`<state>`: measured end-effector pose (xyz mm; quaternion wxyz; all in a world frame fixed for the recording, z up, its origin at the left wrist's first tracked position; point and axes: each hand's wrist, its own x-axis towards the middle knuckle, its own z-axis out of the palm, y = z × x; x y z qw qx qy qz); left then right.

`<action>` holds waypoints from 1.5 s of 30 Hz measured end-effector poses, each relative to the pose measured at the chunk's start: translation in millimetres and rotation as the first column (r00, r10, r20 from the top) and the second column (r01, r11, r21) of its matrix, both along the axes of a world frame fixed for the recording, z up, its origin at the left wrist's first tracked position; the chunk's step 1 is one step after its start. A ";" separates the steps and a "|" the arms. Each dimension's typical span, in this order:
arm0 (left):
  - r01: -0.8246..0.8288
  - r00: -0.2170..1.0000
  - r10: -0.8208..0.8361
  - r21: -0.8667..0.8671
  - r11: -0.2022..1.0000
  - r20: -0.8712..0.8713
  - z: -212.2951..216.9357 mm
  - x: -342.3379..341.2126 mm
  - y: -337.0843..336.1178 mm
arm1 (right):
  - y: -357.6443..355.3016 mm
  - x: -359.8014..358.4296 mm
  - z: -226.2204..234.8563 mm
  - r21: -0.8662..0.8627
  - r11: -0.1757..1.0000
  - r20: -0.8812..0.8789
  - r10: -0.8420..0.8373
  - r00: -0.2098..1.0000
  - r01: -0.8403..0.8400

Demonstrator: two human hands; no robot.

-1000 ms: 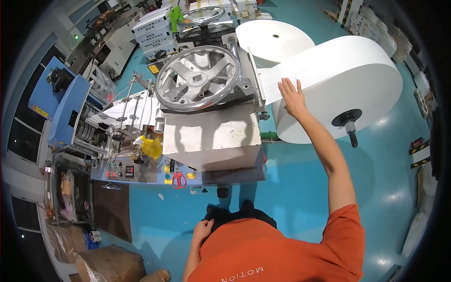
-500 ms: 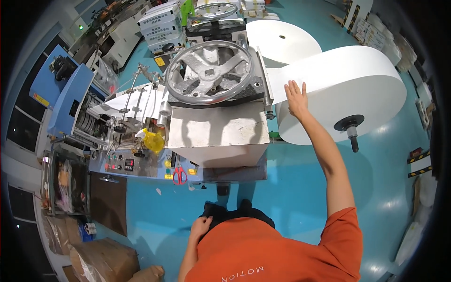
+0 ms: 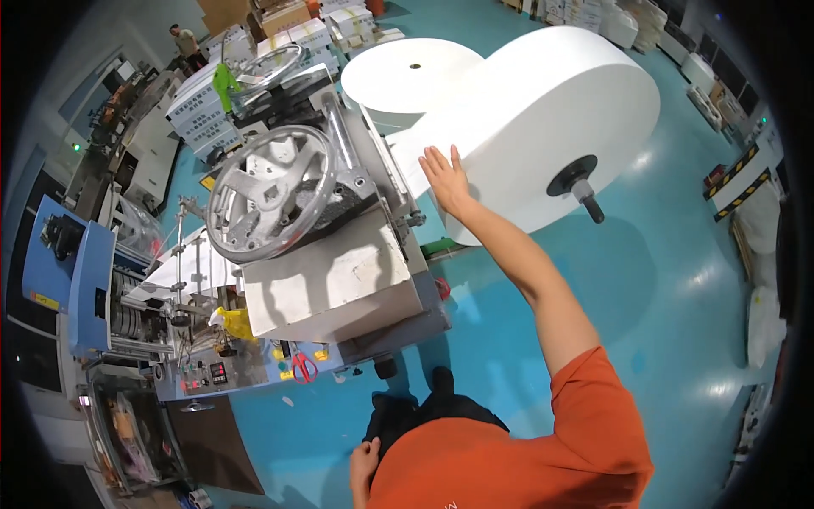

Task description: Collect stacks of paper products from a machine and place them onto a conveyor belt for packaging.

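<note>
My right hand lies flat, fingers stretched out, on the white paper strip running from the large paper roll into the machine. A black hub with a handle pokes out of the roll's near face. Left of that hand, a big metal handwheel sits above a pale box-shaped cover. Down by my dark trousers hangs my left hand, fingers curled in; what they hold, if anything, is hidden.
Red-handled scissors and a yellow spray bottle are on the machine's front ledge, near a button panel. Another white roll lies flat behind. Stacked boxes stand at the back left, where a person is visible far off.
The view has turned right, so the machine and rolls appear further left and tilted. My right hand stays flat on the paper strip; my left stays low by my trousers.
</note>
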<state>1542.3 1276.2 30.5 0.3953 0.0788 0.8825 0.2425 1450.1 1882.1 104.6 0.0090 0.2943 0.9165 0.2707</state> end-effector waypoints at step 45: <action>-0.753 0.624 0.781 0.290 0.590 0.031 -96.2 65.3 -453.3 | -913.2 -85.3 234.4 0.151 -0.976 -0.904 -0.071 0.421 0.159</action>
